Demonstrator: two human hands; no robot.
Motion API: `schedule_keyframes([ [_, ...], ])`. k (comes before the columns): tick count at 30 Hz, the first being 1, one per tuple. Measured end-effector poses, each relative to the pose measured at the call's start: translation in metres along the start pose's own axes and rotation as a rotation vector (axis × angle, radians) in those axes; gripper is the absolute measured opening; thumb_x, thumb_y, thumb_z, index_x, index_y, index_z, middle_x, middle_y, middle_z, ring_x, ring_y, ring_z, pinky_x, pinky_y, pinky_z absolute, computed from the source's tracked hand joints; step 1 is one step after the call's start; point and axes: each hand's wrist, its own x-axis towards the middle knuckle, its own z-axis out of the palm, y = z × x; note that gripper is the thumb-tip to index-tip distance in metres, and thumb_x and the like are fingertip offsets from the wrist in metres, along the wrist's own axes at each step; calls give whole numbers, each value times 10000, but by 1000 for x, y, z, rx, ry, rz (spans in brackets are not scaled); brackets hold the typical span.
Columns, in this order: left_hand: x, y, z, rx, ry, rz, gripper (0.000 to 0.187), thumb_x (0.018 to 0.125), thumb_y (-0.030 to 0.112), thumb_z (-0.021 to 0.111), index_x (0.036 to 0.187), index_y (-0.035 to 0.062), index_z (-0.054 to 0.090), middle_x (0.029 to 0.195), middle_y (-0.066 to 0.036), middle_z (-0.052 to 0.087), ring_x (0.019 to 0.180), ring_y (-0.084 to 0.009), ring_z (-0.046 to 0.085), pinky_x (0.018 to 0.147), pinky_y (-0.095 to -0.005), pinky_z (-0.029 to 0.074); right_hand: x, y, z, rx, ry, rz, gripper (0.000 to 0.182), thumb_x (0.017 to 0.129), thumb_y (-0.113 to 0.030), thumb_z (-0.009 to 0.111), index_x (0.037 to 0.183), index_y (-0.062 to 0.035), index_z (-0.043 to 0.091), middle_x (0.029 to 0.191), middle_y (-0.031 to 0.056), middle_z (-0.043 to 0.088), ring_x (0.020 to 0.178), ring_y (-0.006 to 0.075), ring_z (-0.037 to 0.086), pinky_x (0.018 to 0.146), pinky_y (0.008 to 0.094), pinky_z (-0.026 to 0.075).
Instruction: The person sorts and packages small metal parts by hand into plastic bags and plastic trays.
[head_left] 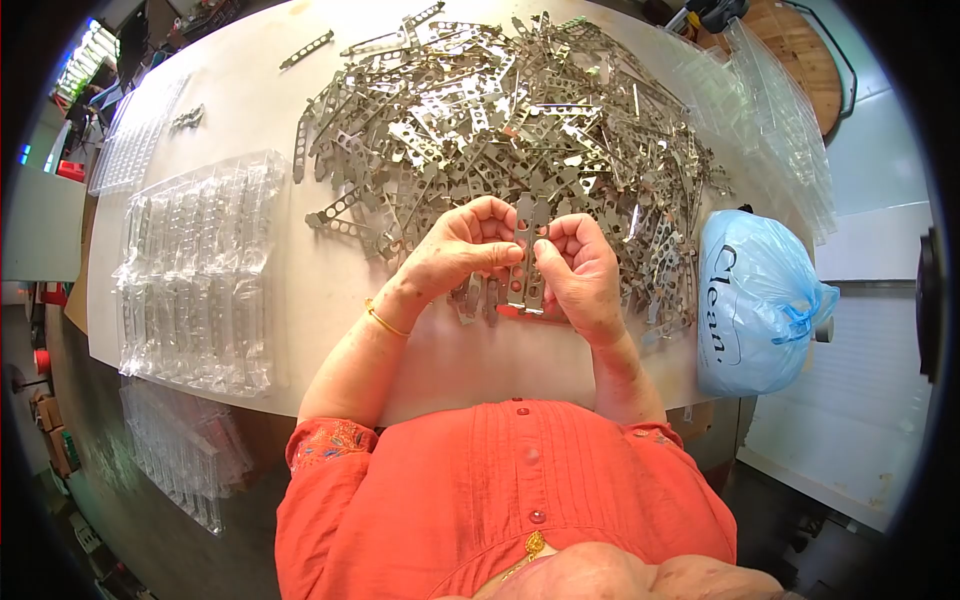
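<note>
My left hand (pixel 468 243) and my right hand (pixel 580 268) meet over the near edge of a large heap of flat metal strips (pixel 480 110). Between them stand metal strips with round holes (pixel 530 245), side by side and lengthwise away from me. The left thumb and fingers pinch them from the left, the right thumb and fingers from the right. Just under their lower ends lies a small red item (pixel 530 314), partly covered by the strips. How many strips are held I cannot tell.
Clear plastic trays with strips (pixel 195 270) lie on the table's left, an empty-looking clear tray (pixel 140 135) behind them. More clear trays (pixel 775 120) are at the back right. A blue plastic bag (pixel 755 305) sits at the right edge. Below the left edge hang clear trays (pixel 185 450).
</note>
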Motion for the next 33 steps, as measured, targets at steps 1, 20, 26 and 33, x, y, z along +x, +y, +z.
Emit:
schedule_keyframes([
  [1, 0, 0, 0, 0, -1, -1, 333, 895, 98, 763, 1167, 68, 572, 968, -12, 688, 829, -85, 673, 706, -239, 558, 0, 0, 0, 0, 1, 0, 108, 969, -56, 600, 1044, -29, 528, 772, -2, 611, 500, 19, 526, 411, 197, 434],
  [20, 2, -6, -5, 24, -14, 2, 304, 897, 100, 762, 1131, 59, 572, 939, -34, 678, 819, -129, 697, 719, -276, 583, 0, 0, -2, -6, 1, 11, 104, 966, -55, 603, 1039, -38, 531, 778, -3, 627, 521, 15, 534, 427, 194, 438],
  [26, 2, -5, -4, 35, -6, 1, 313, 896, 110, 767, 1134, 58, 571, 935, -33, 678, 823, -127, 698, 717, -272, 583, -1, -3, -2, -5, -5, 31, 106, 967, -53, 602, 1045, -37, 532, 782, -4, 629, 536, 12, 537, 442, 192, 442],
  [33, 2, -6, -4, -11, -17, -9, 337, 883, 93, 777, 1145, 61, 567, 916, -20, 688, 774, -105, 684, 682, -234, 540, -2, -4, -2, -14, -7, 50, 102, 963, -47, 603, 1034, -38, 530, 776, -4, 621, 532, 19, 537, 433, 198, 435],
])
